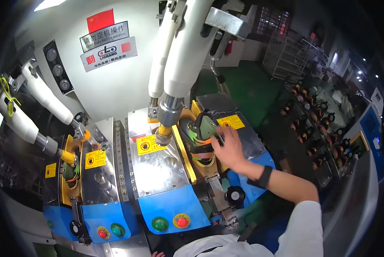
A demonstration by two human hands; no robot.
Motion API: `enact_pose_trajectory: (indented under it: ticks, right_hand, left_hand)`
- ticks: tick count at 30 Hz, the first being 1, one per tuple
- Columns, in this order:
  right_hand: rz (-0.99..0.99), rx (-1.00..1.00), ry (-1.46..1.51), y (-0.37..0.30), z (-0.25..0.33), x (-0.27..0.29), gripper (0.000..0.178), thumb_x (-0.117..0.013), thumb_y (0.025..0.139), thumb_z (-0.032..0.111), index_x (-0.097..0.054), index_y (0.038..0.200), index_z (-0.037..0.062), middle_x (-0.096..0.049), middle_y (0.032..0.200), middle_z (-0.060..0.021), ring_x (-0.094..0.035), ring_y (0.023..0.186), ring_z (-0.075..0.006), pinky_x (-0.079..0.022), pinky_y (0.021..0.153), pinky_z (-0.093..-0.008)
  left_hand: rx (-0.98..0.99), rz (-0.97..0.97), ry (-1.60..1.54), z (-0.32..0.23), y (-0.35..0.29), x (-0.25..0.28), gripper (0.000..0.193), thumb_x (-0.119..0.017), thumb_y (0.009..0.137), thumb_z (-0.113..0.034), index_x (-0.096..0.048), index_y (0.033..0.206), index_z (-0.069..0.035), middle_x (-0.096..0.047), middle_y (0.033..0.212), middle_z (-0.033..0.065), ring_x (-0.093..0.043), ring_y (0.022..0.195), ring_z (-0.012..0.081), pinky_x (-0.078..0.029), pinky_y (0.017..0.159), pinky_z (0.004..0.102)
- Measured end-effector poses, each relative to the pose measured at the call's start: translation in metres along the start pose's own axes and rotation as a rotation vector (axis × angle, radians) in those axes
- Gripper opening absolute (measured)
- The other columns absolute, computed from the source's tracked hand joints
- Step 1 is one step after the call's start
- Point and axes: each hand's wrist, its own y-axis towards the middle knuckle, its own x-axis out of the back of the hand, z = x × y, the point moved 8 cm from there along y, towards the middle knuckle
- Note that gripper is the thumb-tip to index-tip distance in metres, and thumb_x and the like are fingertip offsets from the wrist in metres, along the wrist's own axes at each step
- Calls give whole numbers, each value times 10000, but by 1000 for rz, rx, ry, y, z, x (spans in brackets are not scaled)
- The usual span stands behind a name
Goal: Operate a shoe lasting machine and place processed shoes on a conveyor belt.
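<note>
A green, black and orange shoe (200, 132) sits in the yellow-sided cradle of the nearer press station. My right hand (229, 147) is at the shoe's right side, its fingers curled and the thumb near the upper. Between thumb and fingers shows a small dark piece, too little of it to name. Of my left hand (158, 254) only a few fingertips show at the lower edge, so its grip is hidden. The white press arm's metal head (163, 135) hangs just left of the shoe, over the steel cover (160, 167).
A second station at the left holds another green shoe (70, 173) under a yellow-tipped press head (68, 157). Green (160, 223) and red (181, 222) buttons sit on the blue front panel. A black knob (235, 196) stands below the cradle. Racked shoes (320, 128) fill the right side.
</note>
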Motion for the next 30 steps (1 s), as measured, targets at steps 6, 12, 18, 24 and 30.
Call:
enact_pose_trajectory:
  ticks: [6,12,18,24,30]
  right_hand:
    - [452,-458,-22,-94,-30,4,369,-621,857,348,-551,1007,18,-575,943,-163,-562,934,-329,-451,823,-425]
    - [829,545,99,-134,47,-31,385,-625,818,288,-534,1078,20,-552,1045,-158,-544,985,-343,-442,849,-422]
    - [909,614,274,-143,52,-43,440,-672,771,247,-522,1113,13,-540,1074,-159,-543,984,-351,-443,862,-408]
    - [75,-141,124,6,3,-4,594,-680,793,269,-439,1215,-73,-454,1298,-266,-451,1229,-381,-405,1000,-415]
    - [430,-290,-112,-11,-22,-97,797,-606,842,170,-145,1426,-114,-364,1378,-338,-507,1155,-457,-437,970,-457]
  left_hand:
    - [76,96,9,21,-5,16,453,-436,884,60,-411,1335,21,-612,1148,155,-594,1009,211,-456,873,266]
    - [48,42,-21,-8,-25,22,479,-417,869,93,-399,1345,46,-613,1158,173,-591,1013,228,-450,856,264]
    - [53,31,-111,5,0,1,491,-414,855,92,-398,1341,25,-603,1168,173,-573,1052,216,-447,874,262]
    - [-23,21,-83,-26,6,-5,470,-401,854,83,-425,1320,24,-613,1143,156,-591,1042,218,-456,908,281]
    - [-64,16,-60,-32,4,-11,454,-414,853,71,-440,1305,38,-613,1149,181,-590,1048,233,-451,932,306]
